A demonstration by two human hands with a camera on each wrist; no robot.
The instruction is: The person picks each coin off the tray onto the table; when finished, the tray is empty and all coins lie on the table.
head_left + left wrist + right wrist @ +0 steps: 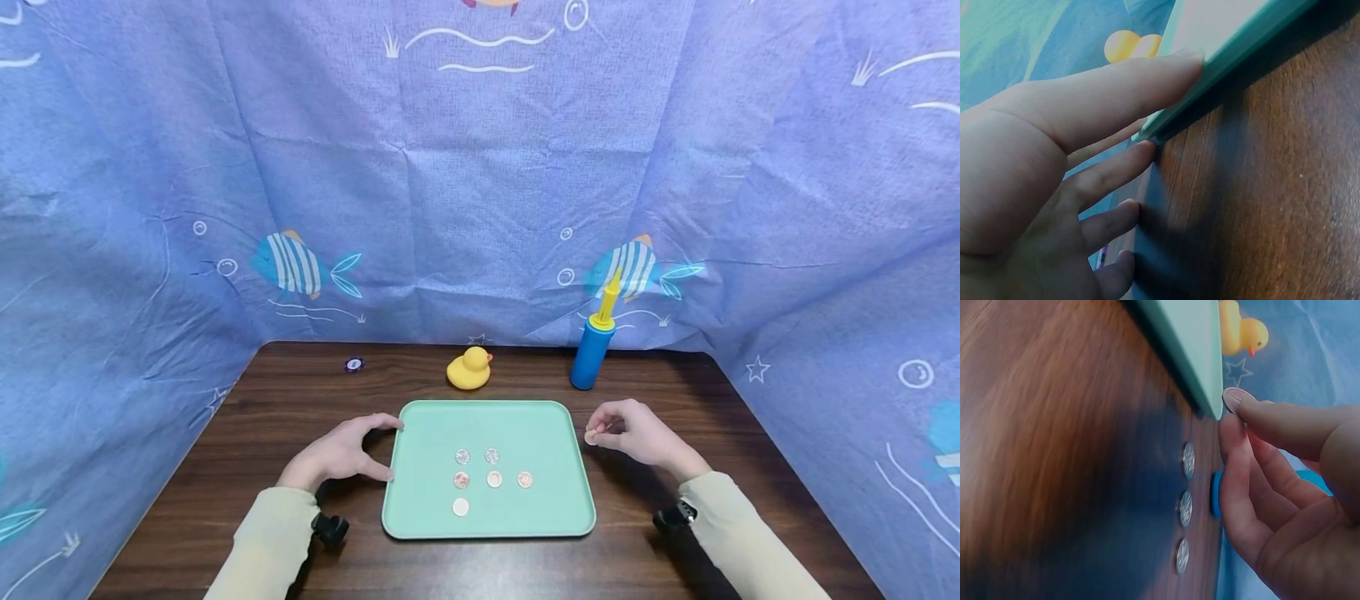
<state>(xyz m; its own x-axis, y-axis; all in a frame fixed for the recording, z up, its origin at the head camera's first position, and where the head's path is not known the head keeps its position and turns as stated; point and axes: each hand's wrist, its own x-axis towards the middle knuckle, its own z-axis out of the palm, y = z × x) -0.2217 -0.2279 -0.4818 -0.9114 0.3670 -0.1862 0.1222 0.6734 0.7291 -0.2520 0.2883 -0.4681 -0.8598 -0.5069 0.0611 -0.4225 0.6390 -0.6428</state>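
While pinched between thumb and forefinger of the right hand (633,433), just off the right edge of the green tray (420,508), held edge-on: a coin (591,436), flat face toward the tray. Probably light, stiff, slick; best taken by the rim. Round, so no long axis. Left hand (341,454) spread wide, fingertips against the tray's left rim. Six coins (492,479) on the tray.

Pale cream long sleeves (738,533) cover both arms, with black wrist-mounted cameras (330,528).
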